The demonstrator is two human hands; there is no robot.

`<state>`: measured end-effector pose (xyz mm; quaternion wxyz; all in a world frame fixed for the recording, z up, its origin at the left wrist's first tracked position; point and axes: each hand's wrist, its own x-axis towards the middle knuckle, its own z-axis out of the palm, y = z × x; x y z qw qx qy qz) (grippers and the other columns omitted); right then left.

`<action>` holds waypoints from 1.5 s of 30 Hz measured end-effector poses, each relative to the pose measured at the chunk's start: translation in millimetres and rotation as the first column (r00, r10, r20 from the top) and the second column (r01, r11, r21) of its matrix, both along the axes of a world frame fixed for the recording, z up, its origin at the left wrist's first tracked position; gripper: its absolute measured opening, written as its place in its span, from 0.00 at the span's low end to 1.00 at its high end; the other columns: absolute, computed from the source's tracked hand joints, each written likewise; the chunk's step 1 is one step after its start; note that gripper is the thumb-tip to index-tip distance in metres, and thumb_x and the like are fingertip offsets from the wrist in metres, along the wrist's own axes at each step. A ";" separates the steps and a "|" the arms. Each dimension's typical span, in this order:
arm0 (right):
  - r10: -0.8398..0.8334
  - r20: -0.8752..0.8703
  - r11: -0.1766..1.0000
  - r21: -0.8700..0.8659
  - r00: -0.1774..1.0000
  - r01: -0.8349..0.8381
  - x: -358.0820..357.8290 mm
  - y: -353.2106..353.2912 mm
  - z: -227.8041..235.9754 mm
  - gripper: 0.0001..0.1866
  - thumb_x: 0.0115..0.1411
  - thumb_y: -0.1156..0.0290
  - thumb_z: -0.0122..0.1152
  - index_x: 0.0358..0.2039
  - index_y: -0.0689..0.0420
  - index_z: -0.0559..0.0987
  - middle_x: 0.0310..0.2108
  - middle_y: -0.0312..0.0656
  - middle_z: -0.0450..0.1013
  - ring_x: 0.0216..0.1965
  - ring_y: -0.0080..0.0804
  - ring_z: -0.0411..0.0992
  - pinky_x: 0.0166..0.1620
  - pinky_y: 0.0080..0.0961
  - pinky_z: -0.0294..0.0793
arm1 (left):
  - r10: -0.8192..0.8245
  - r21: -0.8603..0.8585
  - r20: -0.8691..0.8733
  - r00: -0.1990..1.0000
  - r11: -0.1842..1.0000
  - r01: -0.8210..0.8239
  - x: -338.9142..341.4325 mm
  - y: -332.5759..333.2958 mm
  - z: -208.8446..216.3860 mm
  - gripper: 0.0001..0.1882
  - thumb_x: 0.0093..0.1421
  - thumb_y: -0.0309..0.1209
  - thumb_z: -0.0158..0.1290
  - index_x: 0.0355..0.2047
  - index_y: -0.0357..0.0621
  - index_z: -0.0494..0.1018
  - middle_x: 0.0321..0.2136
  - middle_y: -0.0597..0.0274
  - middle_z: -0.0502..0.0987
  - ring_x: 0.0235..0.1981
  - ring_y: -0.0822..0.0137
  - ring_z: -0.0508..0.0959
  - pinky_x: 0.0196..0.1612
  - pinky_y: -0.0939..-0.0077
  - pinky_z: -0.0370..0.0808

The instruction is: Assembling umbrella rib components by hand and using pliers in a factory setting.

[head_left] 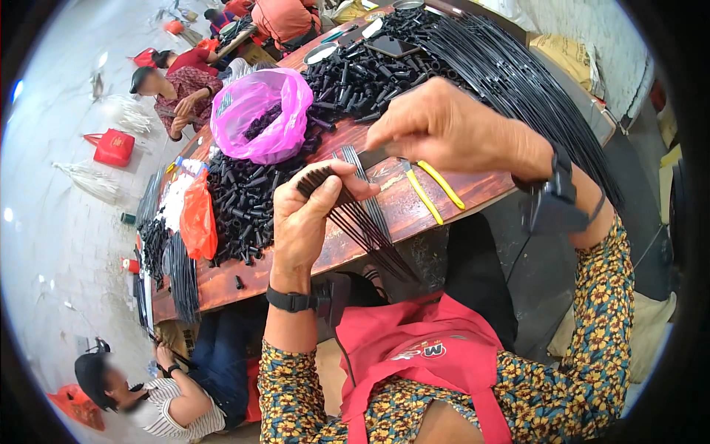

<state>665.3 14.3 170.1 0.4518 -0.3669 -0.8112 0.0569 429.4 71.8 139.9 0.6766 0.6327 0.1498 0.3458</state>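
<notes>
Snugly, left fingers (325,197) grip thin black rods (367,229); whether right fingers (398,126) hold anything, I cannot tell

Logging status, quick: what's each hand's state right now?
Left hand: closed, holding a bundle of thin black rods.
Right hand: curled, blurred; whether it holds anything cannot be told.

On the surface (222,287): one nearby pair of pliers (423,196), one pink bag (298,111), one orange bag (198,218); held rods (362,226) and black tubes (244,196) beyond counting.
</notes>
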 end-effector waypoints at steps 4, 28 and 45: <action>-0.193 0.367 0.981 0.092 0.910 0.170 -23.5 -23.4 9.3 0.16 0.44 0.77 0.58 0.37 0.52 0.78 0.24 0.49 0.75 0.29 0.49 0.76 0.31 0.42 0.75 | 0.012 0.010 0.004 1.000 1.000 -0.012 -2.0 1.7 -5.4 0.12 0.66 0.28 0.47 0.44 0.31 0.72 0.33 0.50 0.79 0.38 0.52 0.81 0.47 0.58 0.79; -0.234 0.522 0.972 0.106 0.820 0.210 -35.1 -16.7 10.0 0.19 0.48 0.76 0.59 0.42 0.44 0.80 0.27 0.45 0.77 0.32 0.45 0.77 0.34 0.39 0.75 | 0.007 0.092 -0.014 1.000 0.996 -0.005 -10.0 2.7 -20.6 0.12 0.65 0.27 0.49 0.43 0.30 0.74 0.33 0.53 0.80 0.38 0.60 0.82 0.45 0.68 0.78; -0.009 0.398 0.998 0.067 0.917 -0.020 -20.7 14.1 -5.0 0.15 0.57 0.72 0.59 0.45 0.49 0.80 0.22 0.43 0.70 0.26 0.43 0.72 0.29 0.35 0.70 | -0.022 0.062 -0.018 1.000 0.998 0.023 -12.9 10.9 -24.1 0.13 0.65 0.25 0.47 0.46 0.28 0.72 0.34 0.52 0.80 0.38 0.59 0.81 0.46 0.67 0.78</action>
